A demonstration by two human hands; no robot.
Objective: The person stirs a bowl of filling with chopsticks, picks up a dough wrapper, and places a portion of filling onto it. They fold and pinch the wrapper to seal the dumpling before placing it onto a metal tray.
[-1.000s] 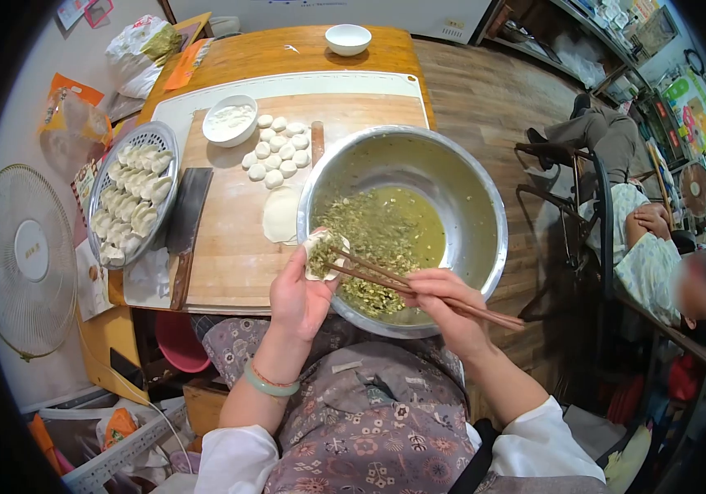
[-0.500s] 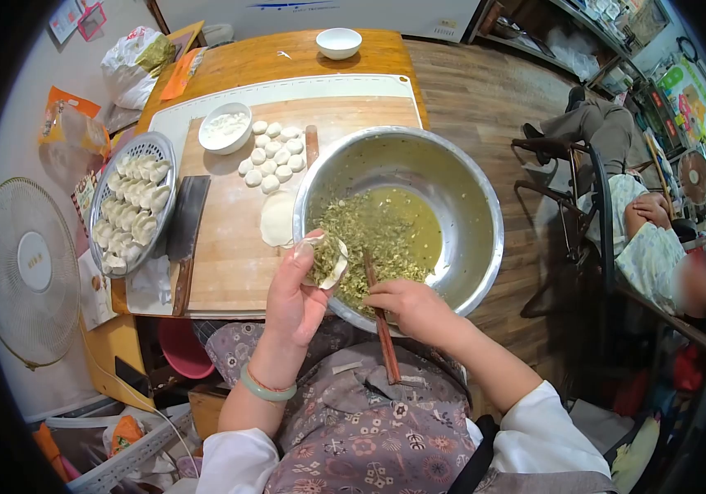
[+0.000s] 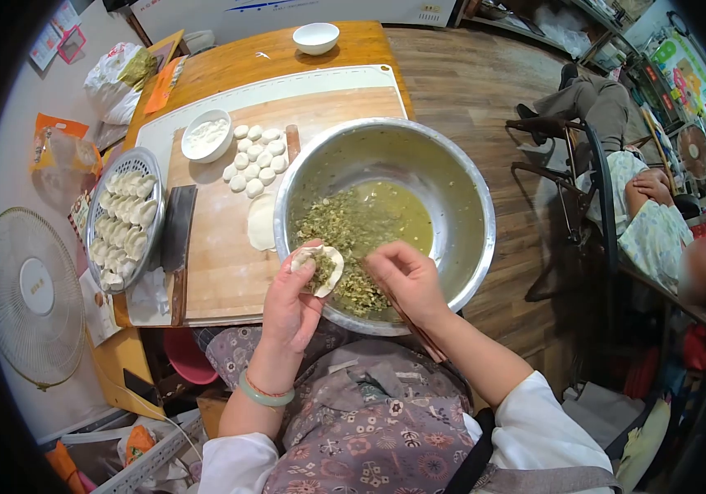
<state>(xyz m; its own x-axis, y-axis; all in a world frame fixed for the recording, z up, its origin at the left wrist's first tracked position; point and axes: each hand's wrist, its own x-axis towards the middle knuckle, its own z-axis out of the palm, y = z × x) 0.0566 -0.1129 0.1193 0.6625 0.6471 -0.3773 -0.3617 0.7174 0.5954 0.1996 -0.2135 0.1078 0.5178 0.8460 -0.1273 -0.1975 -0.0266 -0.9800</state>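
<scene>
My left hand (image 3: 291, 300) cups a dumpling wrapper (image 3: 336, 270) near the left rim of a large metal bowl (image 3: 483, 255). Green chopped filling (image 3: 320, 272) lies in the wrapper, whose edges stand up around it. Over the bowl's near side, my right hand (image 3: 412, 284) is closed around brown chopsticks (image 3: 420, 336), their back ends pointing down toward the apron. Their tips are hard to make out. More chopped filling (image 3: 353, 288) lies at the bowl's left, with greenish liquid (image 3: 406, 216) beside it. A rolled wrapper (image 3: 262, 224) rests on the wooden board (image 3: 217, 272), partly behind the bowl.
Left of the bowl are dough pieces (image 3: 253, 165), a rolling pin (image 3: 292, 142), a flour bowl (image 3: 206, 137) and a cleaver (image 3: 178, 230). Dumplings (image 3: 129, 210) fill a colander (image 3: 154, 247). A white bowl (image 3: 316, 39) stands farther back. Another person (image 3: 645, 206) sits at right.
My right hand has lifted and turned, swinging the chopsticks' back ends to the right. The wrapper in my left hand now faces up more, showing its filling. The view has shifted slightly.
</scene>
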